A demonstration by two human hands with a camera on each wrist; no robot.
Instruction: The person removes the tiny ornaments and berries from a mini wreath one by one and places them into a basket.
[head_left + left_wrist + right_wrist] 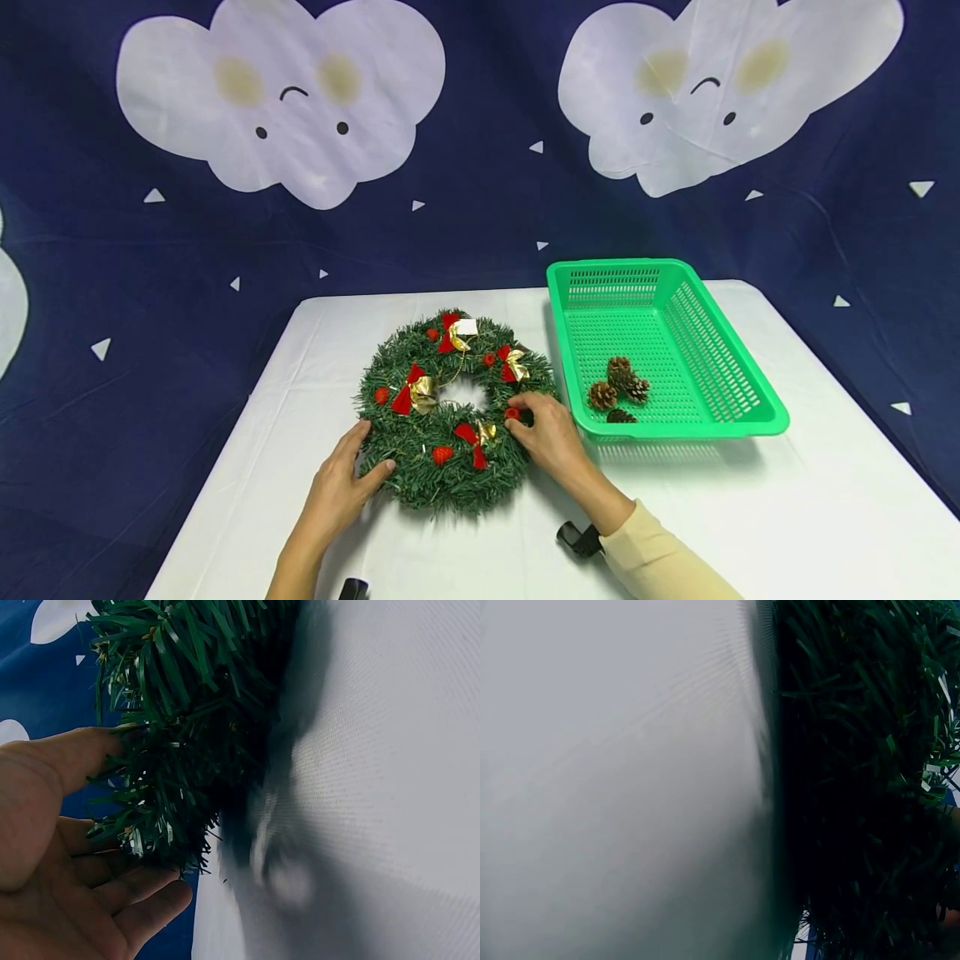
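Note:
A green Christmas wreath [450, 492] with red-and-gold bows and several red berries lies on the white table. At the right of its ring, my right hand [551, 433] pinches a red berry [512, 413] between thumb and fingers, down against the greenery. My left hand [336, 483] rests on the wreath's front left edge, thumb and fingers spread apart. The left wrist view shows its relaxed fingers [154, 911] touching the outer sprigs. In the right wrist view dark greenery [870, 787] fills the right side and hides most of the hand.
A green plastic basket [750, 429] stands right of the wreath, with several pine cones [619, 375] in its near left corner. The white table [247, 467] carries both. Behind hangs a dark blue cloth [495, 217] printed with clouds.

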